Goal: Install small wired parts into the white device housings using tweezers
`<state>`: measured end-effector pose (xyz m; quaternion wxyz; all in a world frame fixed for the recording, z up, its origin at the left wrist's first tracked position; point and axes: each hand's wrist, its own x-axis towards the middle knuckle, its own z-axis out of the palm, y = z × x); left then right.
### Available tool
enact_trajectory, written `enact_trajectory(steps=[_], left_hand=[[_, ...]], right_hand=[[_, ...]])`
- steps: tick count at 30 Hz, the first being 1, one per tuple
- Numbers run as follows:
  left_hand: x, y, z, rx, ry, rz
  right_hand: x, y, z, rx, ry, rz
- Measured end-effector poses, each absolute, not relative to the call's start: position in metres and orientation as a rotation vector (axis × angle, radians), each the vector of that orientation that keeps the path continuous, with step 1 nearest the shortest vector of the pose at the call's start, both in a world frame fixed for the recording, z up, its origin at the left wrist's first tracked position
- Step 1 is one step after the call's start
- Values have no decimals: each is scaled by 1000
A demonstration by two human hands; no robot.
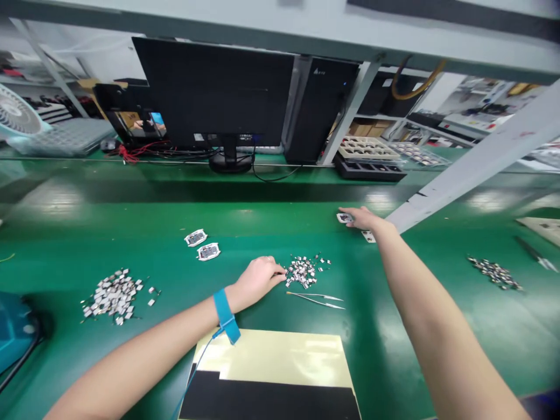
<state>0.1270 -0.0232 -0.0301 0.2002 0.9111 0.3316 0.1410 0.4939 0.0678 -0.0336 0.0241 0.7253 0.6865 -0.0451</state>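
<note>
My left hand (261,277), with a blue wrist strap (226,315), rests at the left edge of a pile of small white parts with short dark leads (301,272). Its thumb and fingers are pinched together; anything between them is too small to name. Out at the far right, my right hand (362,218) grips a white-framed circuit board (345,218), index finger stretched along its back edge. Two similar boards, one (195,237) behind the other (209,251), lie left of centre. Tweezers (315,300) lie just in front of the middle pile.
Another pile of white parts (114,296) lies left, and dark small parts (494,273) lie right beside a second pair of tweezers (536,254). A yellow and black sheet (280,356) lies in front. A slanted white post (476,157) stands by my right hand; a monitor (219,93) stands behind.
</note>
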Motion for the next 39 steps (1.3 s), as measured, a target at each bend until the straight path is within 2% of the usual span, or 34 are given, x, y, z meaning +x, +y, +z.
enact_trajectory(steps=[4,9,12,16,20,25,32,35,37,39], left_hand=[[133,-21,-32,2540,967,353],[131,-20,-32,2539,1007,301],[131,-18,-34,2551,992,279],[127,-13,-40,2570,973,268],[114,-6,-40,2568,951,271],[97,-3,-37,2513,959,339],[68,-6,-38,2276,1072,556],[47,-18,-31,2202,1115,638],[34,-32,-24,2183,1121,669],[23,-50,-20,2195,1091,682]], right_hand=[[492,68,-28,2181,2059,-182],[460,54,-6,2226,2093,-80],[417,25,11,2217,2233,-17],[342,-43,24,1929,2602,-66],[276,-96,12,1693,2787,-299],[230,-98,-25,1701,2815,-378],[232,-83,-33,1707,2900,-412],[235,-82,-29,1582,2954,-487],[233,-82,-30,1452,3009,-448],[229,-81,-34,1339,3060,-247]])
